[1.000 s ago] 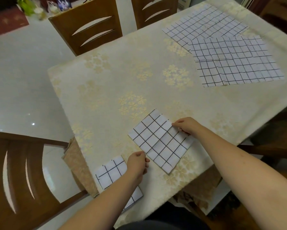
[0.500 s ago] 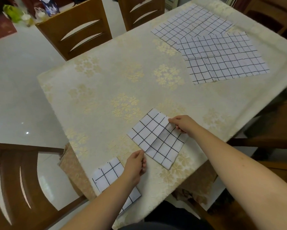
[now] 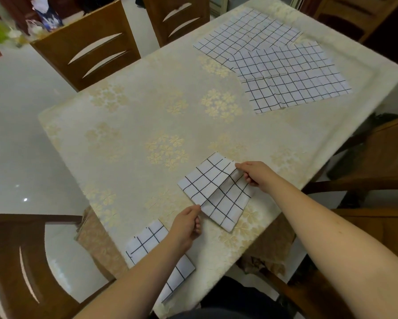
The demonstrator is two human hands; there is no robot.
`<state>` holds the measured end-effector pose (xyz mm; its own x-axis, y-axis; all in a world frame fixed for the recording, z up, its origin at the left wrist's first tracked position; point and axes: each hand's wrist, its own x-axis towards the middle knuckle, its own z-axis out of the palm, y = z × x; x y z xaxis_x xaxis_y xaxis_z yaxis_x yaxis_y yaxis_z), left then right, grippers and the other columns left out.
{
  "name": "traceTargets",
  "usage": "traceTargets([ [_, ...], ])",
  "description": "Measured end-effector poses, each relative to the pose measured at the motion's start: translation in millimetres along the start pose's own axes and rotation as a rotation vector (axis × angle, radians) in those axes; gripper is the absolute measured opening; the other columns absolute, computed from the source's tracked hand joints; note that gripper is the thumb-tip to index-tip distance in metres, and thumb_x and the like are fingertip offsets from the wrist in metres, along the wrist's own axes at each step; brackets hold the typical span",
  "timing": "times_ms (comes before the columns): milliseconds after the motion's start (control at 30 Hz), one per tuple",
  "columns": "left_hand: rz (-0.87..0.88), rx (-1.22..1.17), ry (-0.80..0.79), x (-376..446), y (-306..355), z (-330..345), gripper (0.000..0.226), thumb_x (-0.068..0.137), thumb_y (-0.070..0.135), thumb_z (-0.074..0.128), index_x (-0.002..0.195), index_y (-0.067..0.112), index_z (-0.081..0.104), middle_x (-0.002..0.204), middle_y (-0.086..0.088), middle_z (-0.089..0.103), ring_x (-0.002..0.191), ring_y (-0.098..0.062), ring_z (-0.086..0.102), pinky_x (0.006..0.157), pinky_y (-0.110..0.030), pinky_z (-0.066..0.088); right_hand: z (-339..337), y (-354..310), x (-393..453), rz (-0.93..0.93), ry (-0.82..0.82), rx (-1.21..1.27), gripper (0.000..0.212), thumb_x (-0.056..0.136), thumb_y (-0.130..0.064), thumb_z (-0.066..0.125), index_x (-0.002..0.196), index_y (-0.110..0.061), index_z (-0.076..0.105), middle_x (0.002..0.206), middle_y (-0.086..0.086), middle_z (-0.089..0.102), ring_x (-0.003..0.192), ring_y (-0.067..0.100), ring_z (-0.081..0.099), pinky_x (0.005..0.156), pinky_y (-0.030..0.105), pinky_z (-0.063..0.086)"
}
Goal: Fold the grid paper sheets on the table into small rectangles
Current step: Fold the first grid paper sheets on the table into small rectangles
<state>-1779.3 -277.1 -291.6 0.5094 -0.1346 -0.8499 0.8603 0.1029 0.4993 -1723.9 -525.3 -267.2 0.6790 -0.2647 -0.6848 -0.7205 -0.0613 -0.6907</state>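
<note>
A person's left hand (image 3: 186, 226) pinches the near-left corner of a half-folded grid sheet (image 3: 216, 192) while the right hand (image 3: 254, 172) grips its far-right edge, raising a ridge along the middle; the sheet lies near the table's (image 3: 128, 125) front edge. A finished folded rectangle (image 3: 147, 240) lies at the near corner, partly under the left forearm. Two flat grid sheets (image 3: 285, 72) overlap at the far right. Broad bare floral cloth spreads between them. Wooden chairs (image 3: 87, 44) ring the table on a glossy pale floor (image 3: 16, 139).
</note>
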Motion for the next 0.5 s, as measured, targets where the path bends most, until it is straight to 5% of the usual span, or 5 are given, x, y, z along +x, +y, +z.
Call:
traceTargets([
  [267,0.164,0.04,0.023,-6,62,4,0.009,0.097,0.017,0.054,0.093,0.013,0.061,0.058,-0.002,0.043,0.046,-0.012,0.037,0.04,-0.019,0.032,-7,-17,-21,-0.094,0.034,0.129,0.018,0.092,-0.027,0.064,0.08,-0.013,0.062,0.061,0.0,0.053,0.047,0.009,0.047,0.043,0.019,0.038],
  [500,0.519,0.136,0.002,-16,135,13,0.009,0.095,0.014,0.053,0.095,0.008,0.061,0.086,-0.008,0.067,0.062,-0.016,0.06,0.053,-0.023,0.05,-9,-43,-49,-0.244,0.065,0.269,0.015,0.093,-0.019,0.063,0.089,-0.005,0.066,0.076,0.007,0.068,0.062,0.013,0.064,0.058,0.02,0.055],
])
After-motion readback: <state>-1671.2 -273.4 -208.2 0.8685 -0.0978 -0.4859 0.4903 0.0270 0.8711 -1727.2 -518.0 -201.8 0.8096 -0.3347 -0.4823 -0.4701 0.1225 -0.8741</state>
